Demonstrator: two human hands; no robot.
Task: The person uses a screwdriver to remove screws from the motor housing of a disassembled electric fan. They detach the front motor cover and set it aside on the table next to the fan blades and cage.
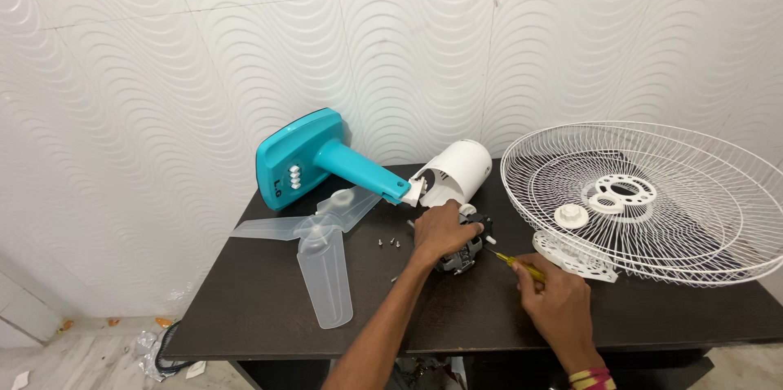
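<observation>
The left hand lies on top of the small dark metal fan motor, which sits near the middle of the dark brown tabletop; its grip is curled over the motor and presses it down. The right hand is just to the right of the motor, and its grip pinches the thin yellow-handled screwdriver. The screwdriver's long line runs from the right hand up and to the left, so its thin tip points at the right side of the motor, close to it or just touching; I cannot tell which. The left hand is the nearer one to the motor, since it rests on it. Just behind the motor lies the round white plastic motor cover, joined to the teal plastic fan stand with its flat base, which lies on its side. To the left lies the clear plastic three-blade fan propeller. A few tiny silver screws sit between the propeller and the left hand. To the right rests the big white wire fan guard, with white plastic rings lying in it, and a flat white plastic piece with holes sits near the right hand. Nothing lies between the screwdriver tip and the motor.
</observation>
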